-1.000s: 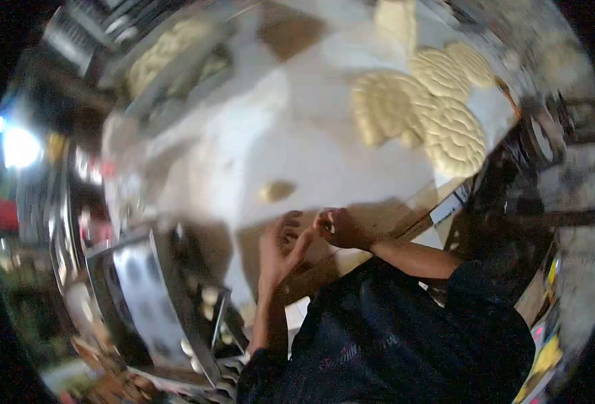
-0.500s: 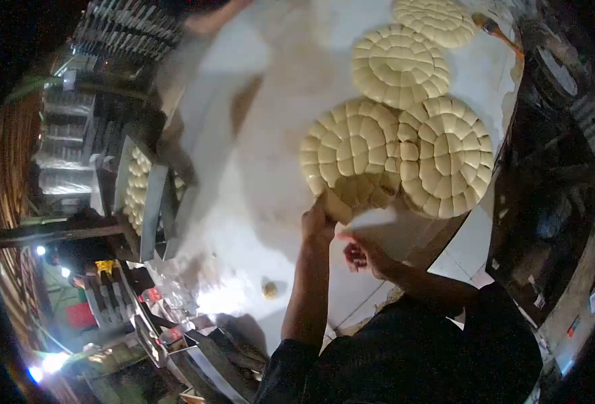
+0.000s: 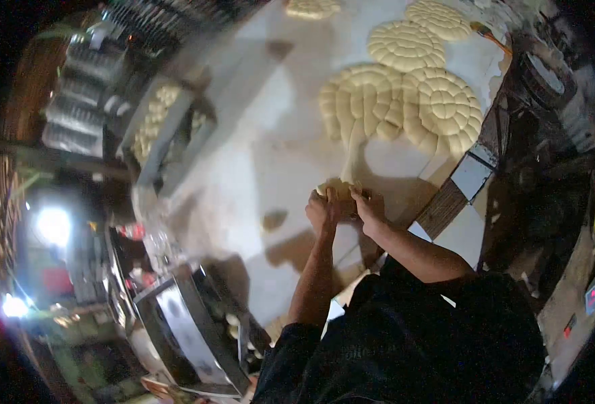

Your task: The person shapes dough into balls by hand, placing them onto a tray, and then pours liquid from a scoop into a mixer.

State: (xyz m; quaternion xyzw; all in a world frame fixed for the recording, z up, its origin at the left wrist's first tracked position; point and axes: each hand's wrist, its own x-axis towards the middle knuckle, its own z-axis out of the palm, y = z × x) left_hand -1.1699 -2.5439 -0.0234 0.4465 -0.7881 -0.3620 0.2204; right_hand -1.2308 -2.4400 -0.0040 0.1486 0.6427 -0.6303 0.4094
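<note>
A left dough round, scored into segments, lies on the pale worktop. From its near edge a stretched strip of dough runs down to a lump of dough at my hands. My left hand is closed on the left side of that lump, thumb and fingers around it. On its right side my right hand is closed too, fingertips on the dough. Touching the first round is a right dough round, cut in rings of segments. A small dough ball sits to the left of my hands.
Farther back are more scored rounds and a brush. Metal trays with dough balls stand at the left. A metal-sided box is at lower left. The worktop's wooden edge runs along the right.
My hands have drawn dough out from the left round toward me, stretching a strip. My right hand, apart from the dough before, now grips it. The view has shifted.
</note>
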